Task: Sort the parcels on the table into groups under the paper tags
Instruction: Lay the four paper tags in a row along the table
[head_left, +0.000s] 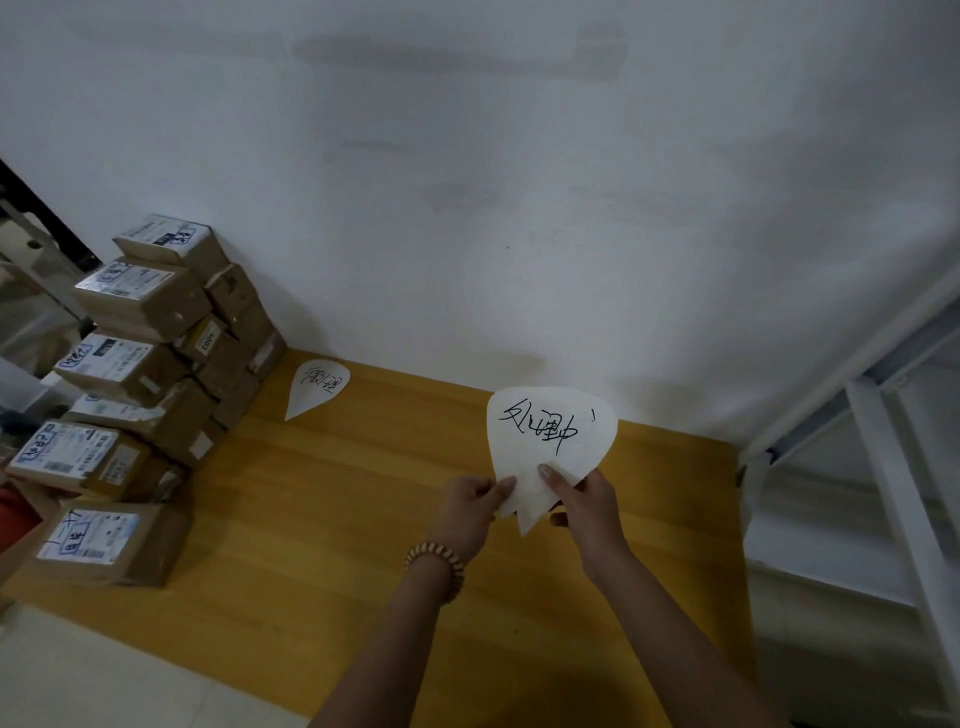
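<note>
A white teardrop-shaped paper tag (556, 436) with black handwriting is held above the wooden table (322, 519), right of its middle. My left hand (470, 501), with a bead bracelet on the wrist, pinches the tag's lower left edge. My right hand (584, 499) grips its lower right part, thumb on top. A second handwritten tag (318, 387) lies flat on the table near the wall. Several brown cardboard parcels (140, 364) with white shipping labels are stacked at the table's left end.
A white wall (519, 208) runs along the table's far edge. A white metal frame (883, 441) stands just right of the table. Pale floor tiles (104, 675) show at the lower left. One parcel (104, 540) sits alone at the front left.
</note>
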